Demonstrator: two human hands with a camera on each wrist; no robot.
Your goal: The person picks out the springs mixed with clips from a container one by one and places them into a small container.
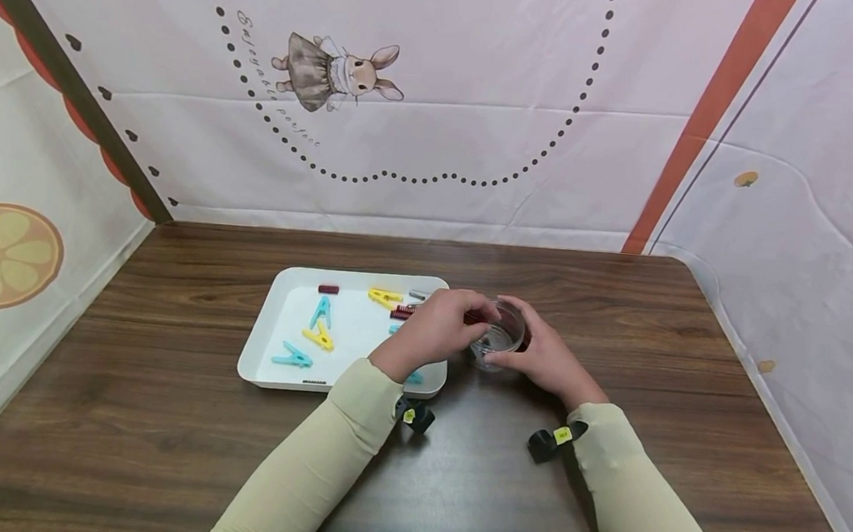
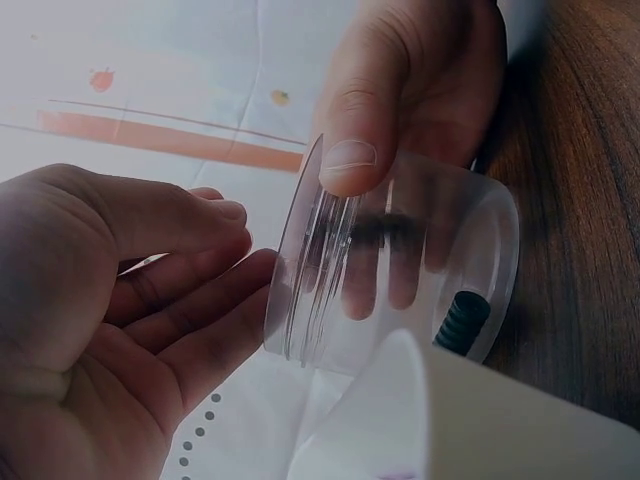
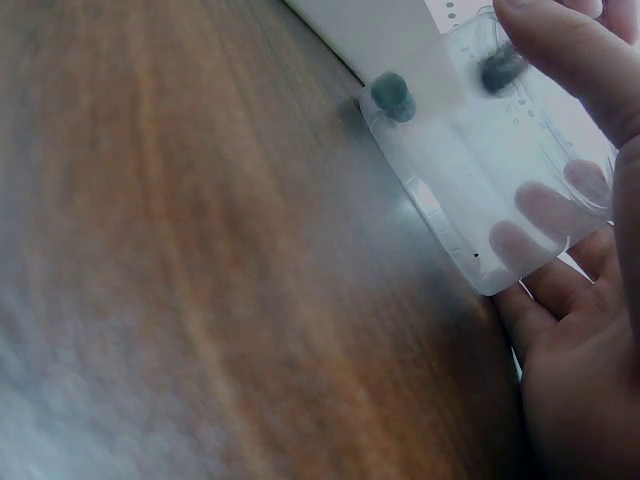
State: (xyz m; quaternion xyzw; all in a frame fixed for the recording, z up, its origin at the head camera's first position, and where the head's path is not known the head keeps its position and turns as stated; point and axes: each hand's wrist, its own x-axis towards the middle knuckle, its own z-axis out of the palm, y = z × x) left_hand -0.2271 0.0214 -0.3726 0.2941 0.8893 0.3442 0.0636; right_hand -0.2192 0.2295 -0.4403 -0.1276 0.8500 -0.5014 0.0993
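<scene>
My right hand (image 1: 550,363) holds the clear round jar (image 1: 506,332) on the table by its sides, thumb near the rim. At the jar's mouth is my left hand (image 1: 437,325), its fingers loosely bent with nothing visible between them. In the left wrist view, a dark green spring (image 2: 463,321) lies at the bottom of the jar, and a blurred dark object (image 2: 385,229) shows inside, closer to the mouth. The right wrist view shows the green spring (image 3: 391,96) and the blurred object (image 3: 503,69) through the clear wall.
Left of the jar stands a white tray (image 1: 258,345) with blue clips (image 1: 322,312), yellow clips (image 1: 321,337), dark red springs (image 1: 328,289) and a grey item (image 1: 420,295), partly behind my left hand. A printed cloth (image 1: 450,67) hangs behind the wooden table (image 1: 159,412).
</scene>
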